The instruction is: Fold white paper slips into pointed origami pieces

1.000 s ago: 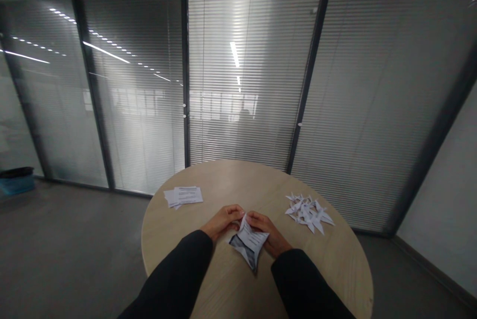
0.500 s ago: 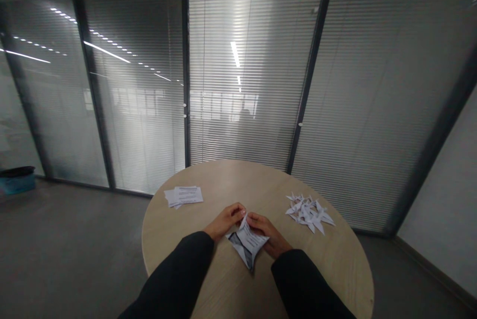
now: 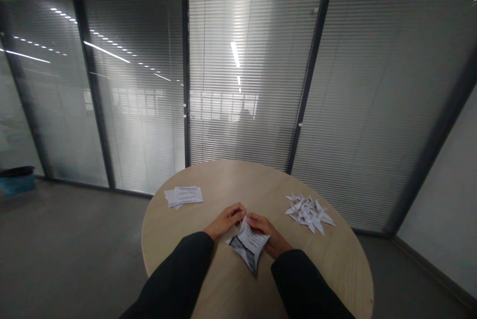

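Note:
A partly folded sheet of printed paper (image 3: 250,243), white with a dark grey patch, is held just above the round wooden table (image 3: 238,175). Its several pointed corners stick out to the sides and toward me. My left hand (image 3: 229,219) is closed, pinching the paper's far tip between thumb and fingers. At the same tip, my right hand (image 3: 269,232) grips the paper along its right side, with the fingers partly hidden behind it. The two hands' fingertips almost meet.
Several folded white paper pieces with pointed ends (image 3: 308,212) lie heaped on the table's right side. A small stack of printed paper sheets (image 3: 186,195) rests at the left. Beyond the table stands a glass partition with blinds (image 3: 238,135). A blue bin (image 3: 17,180) is on the floor, far left.
The folded paper has shifted slightly, its near point swinging a little down and to the right. Both hands keep nearly the same place and grip.

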{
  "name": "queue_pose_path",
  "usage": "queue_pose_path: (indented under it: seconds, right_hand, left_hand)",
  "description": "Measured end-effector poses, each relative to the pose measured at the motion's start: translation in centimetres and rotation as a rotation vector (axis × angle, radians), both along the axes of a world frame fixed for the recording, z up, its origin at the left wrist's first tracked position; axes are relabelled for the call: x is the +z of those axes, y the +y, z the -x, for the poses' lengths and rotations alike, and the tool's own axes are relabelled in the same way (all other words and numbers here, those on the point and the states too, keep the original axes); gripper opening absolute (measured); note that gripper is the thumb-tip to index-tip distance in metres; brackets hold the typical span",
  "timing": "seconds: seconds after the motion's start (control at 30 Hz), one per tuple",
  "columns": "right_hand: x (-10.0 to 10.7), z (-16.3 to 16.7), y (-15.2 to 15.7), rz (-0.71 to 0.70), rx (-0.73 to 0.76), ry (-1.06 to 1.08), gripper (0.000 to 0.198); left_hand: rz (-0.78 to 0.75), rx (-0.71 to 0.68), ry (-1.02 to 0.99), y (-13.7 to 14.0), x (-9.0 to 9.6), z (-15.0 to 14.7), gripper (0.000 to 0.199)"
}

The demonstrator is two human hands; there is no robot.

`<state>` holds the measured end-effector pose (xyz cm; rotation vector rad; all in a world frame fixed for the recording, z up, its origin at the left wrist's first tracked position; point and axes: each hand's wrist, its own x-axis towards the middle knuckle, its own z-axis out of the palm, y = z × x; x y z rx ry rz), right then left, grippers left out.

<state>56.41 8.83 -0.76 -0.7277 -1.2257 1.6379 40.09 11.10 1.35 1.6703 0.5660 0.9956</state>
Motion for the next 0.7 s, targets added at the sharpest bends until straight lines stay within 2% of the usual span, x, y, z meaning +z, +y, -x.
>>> queue_pose_path:
  seconds: [0.13, 0.37, 0.7]
  right_hand:
    - [-0.39, 0.01, 0.34, -0.024, -0.044, -0.008, 0.028]
    - [-0.53, -0.10, 0.32, -0.045, 0.002, 0.008, 0.026]
    - [-0.69, 0.37, 0.09, -0.048, -0.027, 0.051, 0.032]
  left_hand:
    - [0.017, -0.011, -0.029, 0.15, -0.16, -0.02, 0.041]
    - [0.050, -0.030, -0.076, 0.03, -0.36, -0.37, 0.043]
    - [0.029, 0.053, -0.128, 0.26, -0.77, -0.73, 0.039]
